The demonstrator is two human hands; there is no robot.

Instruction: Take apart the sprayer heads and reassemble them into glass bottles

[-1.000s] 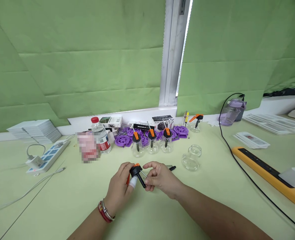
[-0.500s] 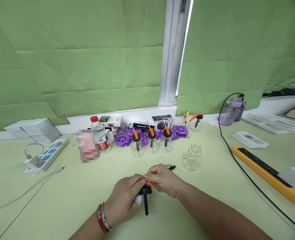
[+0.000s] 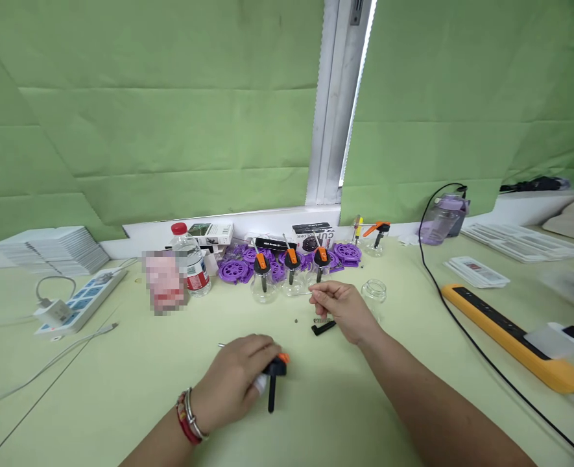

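My left hand (image 3: 235, 383) is closed around a black and orange pump head (image 3: 275, 367), keeping it low over the near part of the table. Its black stem points toward me, and a thin rod sticks out on the far side of the hand. My right hand (image 3: 342, 311) is raised ahead and to the right, thumb and fingertips pinched. Whether a small part sits between them I cannot make out. Below that hand lie a small black L-shaped piece (image 3: 322, 329) and a metal spring (image 3: 322, 320). The hand partly covers an open glass jar (image 3: 375, 291).
Three glass jars with black and orange tops (image 3: 291, 263) stand before purple plastic parts (image 3: 233, 271). A fourth topped jar (image 3: 377, 240) is further right. A water bottle (image 3: 196, 275), a white power strip (image 3: 85, 305) and an orange power strip (image 3: 515, 340) flank the workspace.
My right hand has left the pump head and moved forward and right, toward the jars. The left hand keeps its hold. The view has shifted slightly.
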